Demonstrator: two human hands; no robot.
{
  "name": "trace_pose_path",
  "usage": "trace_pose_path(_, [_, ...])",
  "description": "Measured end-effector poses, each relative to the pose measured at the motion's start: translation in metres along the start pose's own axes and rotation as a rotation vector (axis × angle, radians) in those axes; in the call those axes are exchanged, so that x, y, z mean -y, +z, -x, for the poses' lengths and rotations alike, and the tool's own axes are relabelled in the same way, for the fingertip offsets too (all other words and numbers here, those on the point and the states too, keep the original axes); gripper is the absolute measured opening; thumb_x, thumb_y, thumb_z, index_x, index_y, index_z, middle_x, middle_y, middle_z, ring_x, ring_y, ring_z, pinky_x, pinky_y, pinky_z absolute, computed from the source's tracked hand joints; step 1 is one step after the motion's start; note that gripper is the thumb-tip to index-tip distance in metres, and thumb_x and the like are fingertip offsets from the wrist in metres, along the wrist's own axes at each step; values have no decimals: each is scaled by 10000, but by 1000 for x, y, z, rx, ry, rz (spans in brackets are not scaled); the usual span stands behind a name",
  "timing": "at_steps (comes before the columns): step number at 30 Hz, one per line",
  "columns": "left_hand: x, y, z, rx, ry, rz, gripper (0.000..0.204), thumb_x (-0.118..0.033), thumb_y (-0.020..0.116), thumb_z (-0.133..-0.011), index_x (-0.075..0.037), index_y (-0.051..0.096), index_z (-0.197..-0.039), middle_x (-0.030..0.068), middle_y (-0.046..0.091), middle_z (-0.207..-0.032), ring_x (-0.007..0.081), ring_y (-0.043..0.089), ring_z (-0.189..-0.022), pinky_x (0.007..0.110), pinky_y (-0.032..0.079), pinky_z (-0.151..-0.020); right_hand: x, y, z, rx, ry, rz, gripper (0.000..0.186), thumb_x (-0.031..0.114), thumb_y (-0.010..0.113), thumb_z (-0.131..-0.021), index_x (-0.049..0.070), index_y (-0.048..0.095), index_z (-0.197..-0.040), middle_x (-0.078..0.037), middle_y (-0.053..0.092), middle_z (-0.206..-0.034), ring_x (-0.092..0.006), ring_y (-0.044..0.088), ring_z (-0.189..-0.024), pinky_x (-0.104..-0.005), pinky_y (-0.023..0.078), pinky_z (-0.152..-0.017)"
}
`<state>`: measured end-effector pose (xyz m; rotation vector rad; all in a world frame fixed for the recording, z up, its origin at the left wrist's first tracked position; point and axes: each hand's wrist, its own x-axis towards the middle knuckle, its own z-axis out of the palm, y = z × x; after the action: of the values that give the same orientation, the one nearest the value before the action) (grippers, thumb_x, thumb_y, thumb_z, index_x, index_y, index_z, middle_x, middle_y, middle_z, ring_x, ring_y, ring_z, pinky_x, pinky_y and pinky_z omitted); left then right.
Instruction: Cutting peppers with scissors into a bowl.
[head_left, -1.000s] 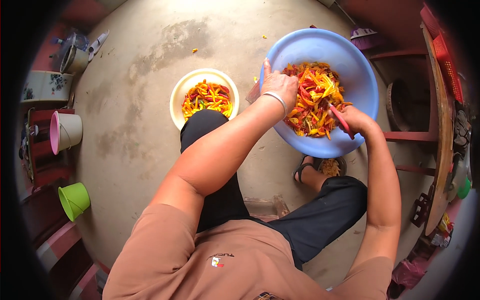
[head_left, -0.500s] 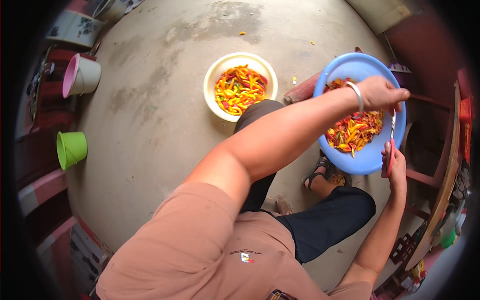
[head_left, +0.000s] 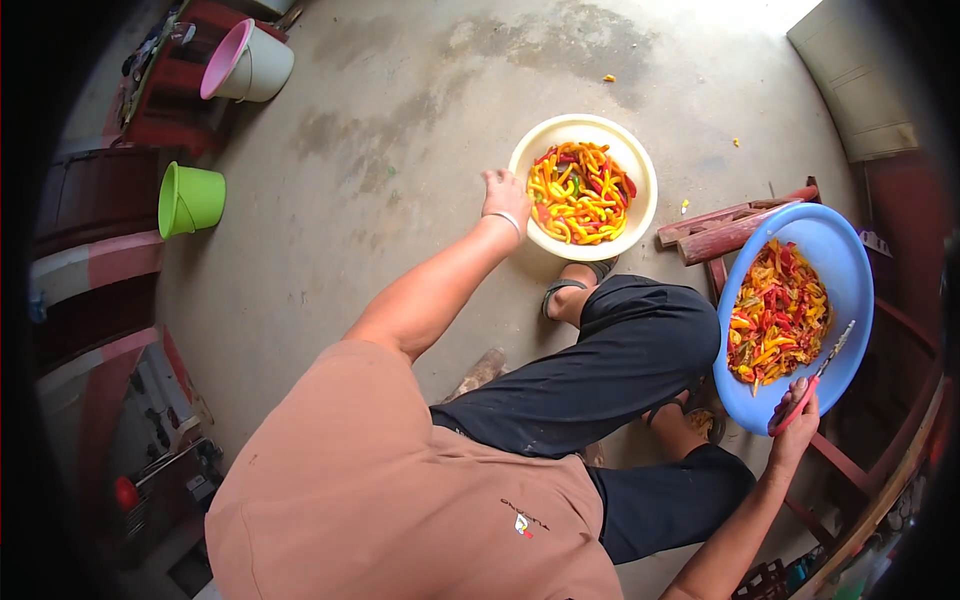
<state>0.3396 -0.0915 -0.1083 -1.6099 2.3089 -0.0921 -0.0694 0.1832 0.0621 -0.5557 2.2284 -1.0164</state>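
Note:
My left hand (head_left: 505, 198), a bracelet at its wrist, is open at the left rim of a cream basin (head_left: 582, 251) full of whole yellow, red and a few green chillies (head_left: 580, 200); whether it touches the rim I cannot tell. My right hand (head_left: 797, 425) is closed on red-handled scissors (head_left: 788, 405), blades angled up over the near part of a large blue basin (head_left: 845, 280). That basin, tilted at my right, holds cut red and yellow chilli pieces (head_left: 775, 315).
Reddish wood pieces (head_left: 730, 228) lie behind the blue basin. A red wooden frame (head_left: 900, 325) stands at the right. A grey-and-pink bucket (head_left: 255, 70) and a green bucket (head_left: 195, 200) stand at the left. A pale panel (head_left: 840, 75) is at the back right.
My left hand has left the blue basin and moved leftward to the cream basin. My right hand still holds the scissors at the blue basin. The view has turned toward the left.

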Motion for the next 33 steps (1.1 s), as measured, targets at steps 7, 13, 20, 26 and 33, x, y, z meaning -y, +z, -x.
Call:
trace_pose_path(7, [-20, 147, 17, 634, -954, 1324, 638, -384, 673, -790, 0, 459, -1252, 171, 517, -1256, 284, 575, -1082, 449, 518, -813, -7, 63, -30, -168, -95, -342, 192, 262, 585, -937, 70, 582, -922, 51, 507, -674, -22, 430, -525, -162, 293, -445])
trace_pose_path(13, [-91, 75, -19, 348, -730, 1769, 280, -187, 540, -925, 57, 526, -1062, 151, 649, -782, 202, 632, -511, 292, 536, -413, 15, 53, -40, -215, -97, -268, 196, 243, 579, -942, 47, 588, -940, 47, 513, -696, -17, 434, -554, -158, 309, -476])
trace_pose_path(20, [-52, 121, -19, 405, -801, 1701, 275, -172, 569, -906, 34, 526, -1083, 129, 650, -843, 181, 646, -569, 262, 534, -415, -4, 57, -42, -100, -119, -305, 134, 167, 571, -944, 41, 572, -990, 24, 548, -799, -15, 501, -663, -126, 423, -578])
trace_pose_path(26, [-47, 147, -4, -263, -532, 300, 313, -115, 597, -818, -7, 530, -1105, 145, 645, -851, 308, 634, -725, 414, 472, -896, -4, 63, -38, -31, -93, -310, 128, 164, 543, -959, 42, 564, -992, 32, 526, -794, -12, 480, -645, -137, 386, -549])
trace_pose_path(33, [-101, 84, -73, -140, -34, 662, 174, -218, 580, -835, -103, 677, -923, 118, 658, -866, 305, 600, -870, 410, 440, -860, 3, 53, -32, -68, -68, -272, 140, 158, 524, -966, 32, 554, -1019, 36, 501, -781, -18, 455, -683, -146, 355, -587])
